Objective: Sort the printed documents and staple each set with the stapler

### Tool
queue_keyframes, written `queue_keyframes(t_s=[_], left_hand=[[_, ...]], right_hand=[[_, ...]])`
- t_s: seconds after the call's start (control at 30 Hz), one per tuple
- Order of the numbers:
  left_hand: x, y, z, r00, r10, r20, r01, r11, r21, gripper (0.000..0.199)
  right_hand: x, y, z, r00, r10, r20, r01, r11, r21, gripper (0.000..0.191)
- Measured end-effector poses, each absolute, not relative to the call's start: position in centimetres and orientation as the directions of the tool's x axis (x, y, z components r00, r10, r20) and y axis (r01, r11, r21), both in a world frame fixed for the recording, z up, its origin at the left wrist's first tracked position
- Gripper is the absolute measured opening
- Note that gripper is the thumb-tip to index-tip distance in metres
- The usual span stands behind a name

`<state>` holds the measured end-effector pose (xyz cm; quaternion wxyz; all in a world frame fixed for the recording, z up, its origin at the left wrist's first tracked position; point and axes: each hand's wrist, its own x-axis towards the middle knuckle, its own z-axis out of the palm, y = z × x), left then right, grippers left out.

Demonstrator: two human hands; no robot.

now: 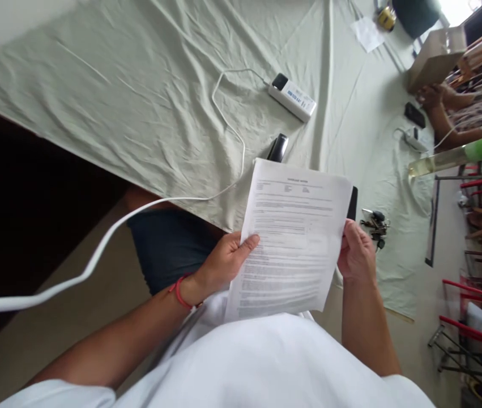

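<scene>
A printed sheet of paper (294, 238) is held up between my two hands, over my lap and the table's near edge. My left hand (227, 258) grips its left edge, thumb on the printed face and fingers behind. On the opposite edge, my right hand (357, 249) pinches the paper near mid-height. Whether one sheet or more are stacked here, I cannot tell. Just beyond the top edge a black stapler-like object (278, 148) sticks out, partly covered. Another dark object (353, 203) shows past the paper's right edge, mostly hidden.
A pale green cloth (160, 113) covers the table. On it lie a white battery-like pack (292, 97) with a white cable (109, 241), and keys (375, 226). At the right are a green-capped bottle (453, 157), another person's hands (431, 96), a cardboard box (436, 56) and red chairs (474, 311).
</scene>
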<state>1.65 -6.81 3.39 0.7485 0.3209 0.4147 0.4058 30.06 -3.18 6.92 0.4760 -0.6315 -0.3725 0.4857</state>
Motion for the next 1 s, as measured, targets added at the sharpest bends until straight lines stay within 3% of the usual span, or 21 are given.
queue_keyframes(t_s=[0.13,0.23,0.3,0.37,0.43,0.53,0.6,0.67,0.77,0.87,1.0], left_hand=[[1.5,-4.9,3.1,0.216,0.93,-0.298,-0.333,0.357,0.873,0.053],[0.7,-4.5,2.6,0.107,0.953,-0.283,-0.286,0.302,0.909,0.056],[-0.7,-5.6,1.9,0.026,0.967,-0.254,-0.119,0.255,0.959,0.054],[-2.9,-7.7,0.7,0.049,0.976,-0.214,0.17,0.204,0.964,0.045],[-6.0,-10.2,-1.0,0.195,0.976,-0.097,0.447,-0.001,0.895,0.036],[-11.2,-12.8,-3.7,0.456,0.885,0.093,0.687,-0.416,0.596,0.028],[-14.4,-12.8,-5.1,0.605,0.791,0.089,0.69,-0.577,0.438,0.032],[-16.5,-11.1,-6.1,0.702,0.711,0.05,0.65,-0.667,0.364,0.042],[-17.7,-6.8,-6.5,0.824,0.565,-0.036,0.543,-0.77,0.336,0.039],[-17.2,-2.5,-6.2,0.861,0.488,-0.141,0.505,-0.791,0.347,0.037],[-16.6,-0.4,-5.9,0.827,0.504,-0.25,0.562,-0.739,0.371,0.041]], right_hand=[[28.9,-1.3,7.2,0.191,0.948,-0.254,-0.021,-0.255,-0.967,0.033],[27.3,1.4,5.9,0.207,0.964,-0.164,-0.006,-0.167,-0.986,0.034],[26.3,3.1,4.5,0.228,0.966,-0.125,-0.011,-0.126,-0.992,0.035],[25.6,4.4,3.2,0.228,0.966,-0.122,-0.018,-0.121,-0.992,0.035],[25.2,5.2,2.1,0.205,0.97,-0.133,0.001,-0.137,-0.991,0.035],[25.2,5.8,1.4,0.149,0.98,-0.129,0.072,-0.14,-0.987,0.037],[25.6,6.1,1.2,0.121,0.988,-0.093,0.137,-0.109,-0.985,0.037],[26.1,6.5,1.2,0.115,0.993,-0.031,0.219,-0.055,-0.974,0.036],[26.5,6.8,1.3,0.132,0.989,0.068,0.332,0.02,-0.943,0.035],[26.6,6.6,1.2,0.126,0.989,0.072,0.373,0.02,-0.928,0.037],[26.9,5.7,0.8,0.064,0.998,0.014,0.366,-0.01,-0.931,0.038]])
